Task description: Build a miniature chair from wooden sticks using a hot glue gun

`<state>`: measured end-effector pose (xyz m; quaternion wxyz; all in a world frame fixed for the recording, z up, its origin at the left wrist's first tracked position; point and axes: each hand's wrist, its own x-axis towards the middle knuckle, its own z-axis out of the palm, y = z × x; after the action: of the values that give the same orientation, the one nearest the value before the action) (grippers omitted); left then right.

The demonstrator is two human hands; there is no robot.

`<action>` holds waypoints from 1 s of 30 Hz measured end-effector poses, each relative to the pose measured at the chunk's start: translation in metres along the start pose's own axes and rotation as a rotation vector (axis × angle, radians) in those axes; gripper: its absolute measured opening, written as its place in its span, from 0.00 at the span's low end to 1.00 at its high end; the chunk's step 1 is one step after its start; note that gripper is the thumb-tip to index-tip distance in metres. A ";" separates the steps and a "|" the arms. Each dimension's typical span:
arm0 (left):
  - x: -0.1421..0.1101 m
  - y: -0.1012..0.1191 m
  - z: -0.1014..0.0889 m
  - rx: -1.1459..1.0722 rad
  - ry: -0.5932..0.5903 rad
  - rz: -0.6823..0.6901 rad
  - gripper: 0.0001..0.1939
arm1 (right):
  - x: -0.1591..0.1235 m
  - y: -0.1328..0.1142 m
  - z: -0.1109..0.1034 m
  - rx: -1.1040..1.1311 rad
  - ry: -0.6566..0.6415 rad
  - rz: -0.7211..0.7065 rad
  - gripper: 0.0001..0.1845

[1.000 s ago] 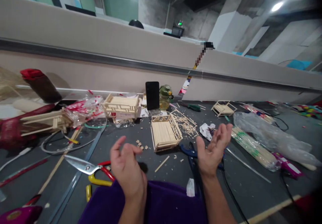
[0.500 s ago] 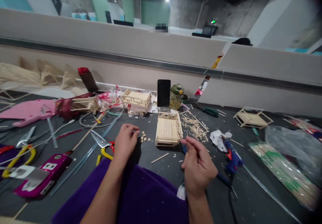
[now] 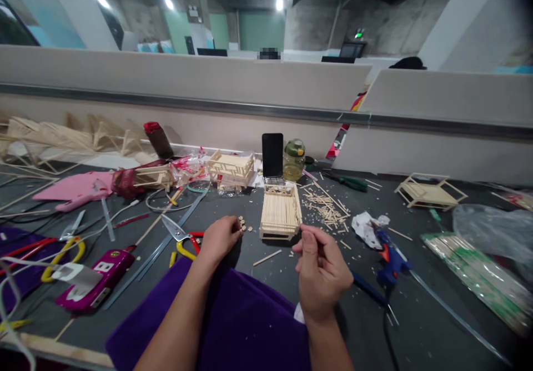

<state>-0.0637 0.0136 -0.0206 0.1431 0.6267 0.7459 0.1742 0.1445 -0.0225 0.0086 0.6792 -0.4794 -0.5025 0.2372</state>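
Note:
My left hand (image 3: 221,239) rests low over the dark tabletop with its fingers curled and fingertips down beside a little pile of small wooden pieces (image 3: 245,226). What its fingertips hold, if anything, is hidden. Just off the near right corner of a miniature wooden bed (image 3: 280,215) built of thin sticks, my right hand (image 3: 323,271) is closed, thumb against the forefinger. Anything in that pinch is too small to make out. A single loose stick (image 3: 267,257) lies between the hands.
Scissors (image 3: 181,236) lie left of my left hand, near a purple power strip (image 3: 97,279). A blue glue gun (image 3: 391,262) and crumpled tissue (image 3: 367,230) are to the right. Behind the bed stand a phone (image 3: 272,154) and a bottle (image 3: 293,161); scattered stick bits (image 3: 327,207) lie alongside.
The view has shifted slightly. My left hand has moved closer to the small wooden pieces, its fingers now curled at their edge. My right hand stays pinched near the bed's corner, turned a little.

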 end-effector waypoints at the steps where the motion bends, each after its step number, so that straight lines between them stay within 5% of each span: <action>1: 0.000 0.000 0.000 -0.013 0.010 -0.002 0.02 | 0.002 -0.001 -0.001 -0.003 0.023 -0.017 0.12; 7: -0.007 0.004 -0.008 -0.436 0.107 0.108 0.05 | 0.019 0.005 -0.001 0.043 0.082 0.041 0.13; 13: -0.022 0.024 -0.021 -0.792 -0.060 0.333 0.10 | 0.003 0.014 0.019 -0.024 -0.517 0.174 0.13; 16: -0.023 0.026 -0.021 -0.802 -0.128 0.396 0.09 | -0.008 0.017 0.030 0.090 -0.635 0.342 0.14; 24: -0.017 0.019 -0.015 -0.841 -0.264 0.416 0.11 | 0.008 0.029 0.026 0.149 -0.637 0.385 0.08; 30: -0.005 0.015 0.006 -0.752 0.006 0.347 0.20 | 0.010 0.041 0.021 -0.018 -0.633 0.276 0.08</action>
<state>-0.0470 0.0118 -0.0197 0.3284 0.6468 0.5139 0.4579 0.1360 0.0116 -0.0223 0.4471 -0.4514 -0.6208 0.4593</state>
